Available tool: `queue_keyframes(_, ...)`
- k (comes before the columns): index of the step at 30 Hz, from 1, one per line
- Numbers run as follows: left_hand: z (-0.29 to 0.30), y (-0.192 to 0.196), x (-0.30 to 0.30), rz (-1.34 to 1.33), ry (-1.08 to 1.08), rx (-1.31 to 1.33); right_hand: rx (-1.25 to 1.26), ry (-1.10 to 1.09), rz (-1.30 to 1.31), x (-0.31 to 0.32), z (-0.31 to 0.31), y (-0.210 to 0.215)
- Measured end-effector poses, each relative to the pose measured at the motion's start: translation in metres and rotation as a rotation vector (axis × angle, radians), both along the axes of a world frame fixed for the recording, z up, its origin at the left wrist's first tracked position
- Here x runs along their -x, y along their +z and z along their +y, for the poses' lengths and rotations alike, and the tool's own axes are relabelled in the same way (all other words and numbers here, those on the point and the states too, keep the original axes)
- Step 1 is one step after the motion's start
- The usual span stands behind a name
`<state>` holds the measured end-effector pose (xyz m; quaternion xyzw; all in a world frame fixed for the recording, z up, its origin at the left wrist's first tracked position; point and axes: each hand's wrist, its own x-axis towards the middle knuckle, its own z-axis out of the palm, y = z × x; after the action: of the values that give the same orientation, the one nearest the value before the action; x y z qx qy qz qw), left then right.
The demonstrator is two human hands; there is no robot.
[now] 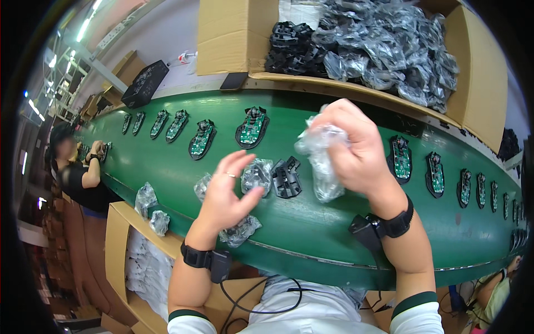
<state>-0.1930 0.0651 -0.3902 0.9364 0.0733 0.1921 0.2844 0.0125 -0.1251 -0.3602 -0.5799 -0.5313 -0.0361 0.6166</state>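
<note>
While my R hand (pixel 353 147) is making a tight fist round the upper part of a clear plastic bag (pixel 325 175), the bag's crumpled lower end is hanging below the fingers, over the green belt (pixel 317 234); from my end I can't tell if it's holding a part. R forearm (pixel 409 259) is coming up from the lower edge and slanting inward, w/ a black strap unit (pixel 397 222) sitting at the wrist.

My L hand (pixel 228 192) is spreading, fingers reaching fwd, thumb standing well apart, palm facing inward. It's hovering at a bagged part (pixel 257 177); remote view isn't showing whether thumb or fingers are touching it. L forearm (pixel 186 284) is rising from lower L, wearing a 2nd strap unit (pixel 219 266).

Btwn the hands, a bare black part (pixel 286 178) is lying on the belt, just R of the bagged one. Fwd of that, a green circuit board (pixel 252 129) is resting in its black shell. Beyond the belt, an open carton (pixel 225 33) is holding more bags. Far L, a co-worker (pixel 83 181) is working at the belt.
</note>
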Motion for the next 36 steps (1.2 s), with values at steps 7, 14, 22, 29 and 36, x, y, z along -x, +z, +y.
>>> queue_keyframes(7, 0.008, -0.018, -0.002, 0.173, 0.005, -0.092, -0.008, 0.098, 0.162, -0.004, -0.002, -0.014)
queue_keyframes(14, -0.007, -0.012, -0.004, -0.209, -0.092, 1.237, 0.351, 0.198, 0.251, 0.018, -0.001, -0.021)
queue_keyframes(22, -0.018, 0.002, 0.001, -0.289, -0.383, 1.639, 0.245, 0.449, 0.686, 0.027, 0.011, -0.049)
queue_keyframes(29, -0.011, -0.021, -0.003, -0.345, -0.102, 1.343, 0.181, 0.563, 0.79, 0.03, 0.007, -0.041)
queue_keyframes(36, -0.018, -0.011, 0.0, -0.293, 0.004, 1.261, 0.276, 0.502, 0.635, 0.032, -0.003, -0.042)
